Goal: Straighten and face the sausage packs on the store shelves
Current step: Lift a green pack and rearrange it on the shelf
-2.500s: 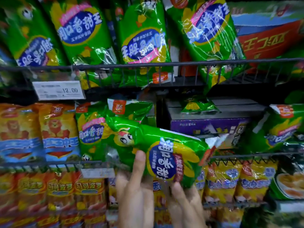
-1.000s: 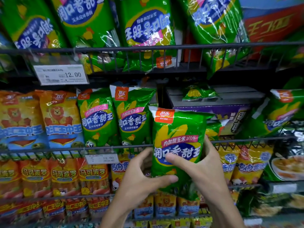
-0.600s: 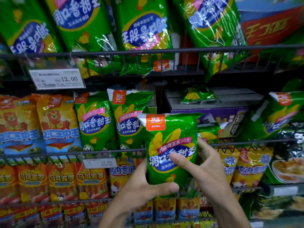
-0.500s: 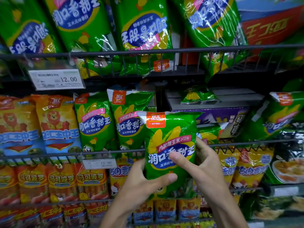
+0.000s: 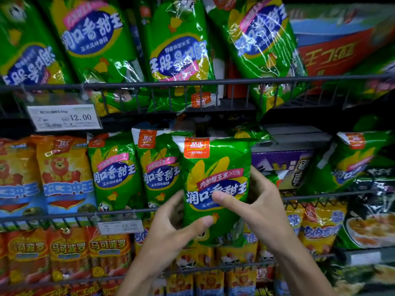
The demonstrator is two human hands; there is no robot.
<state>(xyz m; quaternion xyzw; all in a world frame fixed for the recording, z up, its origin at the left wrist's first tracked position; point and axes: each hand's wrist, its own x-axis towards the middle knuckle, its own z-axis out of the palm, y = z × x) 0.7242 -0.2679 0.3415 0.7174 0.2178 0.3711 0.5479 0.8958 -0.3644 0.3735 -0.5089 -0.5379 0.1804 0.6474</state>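
Two hands are being used on one glossy green plastic sausage pack (image 5: 215,189), which is being held upright, label outward, in front of the middle wire shelf (image 5: 64,215). The left hand (image 5: 168,233) is being kept at the pack's lower left edge, its thumb pressing on the front while the other fingers are curling behind; the right hand (image 5: 258,208) is being kept at the right edge, thumb laid across the printed name, fingers wrapped behind. Both sets of fingers are therefore pinching the pack, seemingly so that it is being steadied square while being guided toward the row. Beside it on the left, two matching green packs (image 5: 136,171) are already standing upright and facing forward behind the shelf's front rail, so the held pack is probably being lined up as the next in that row. Its lower end is hanging below the rail, so it will likely need lifting over the rail. On the upper wire shelf (image 5: 213,81), larger green packs (image 5: 181,52) are leaning at angles, some upside down, and are likely awaiting straightening.
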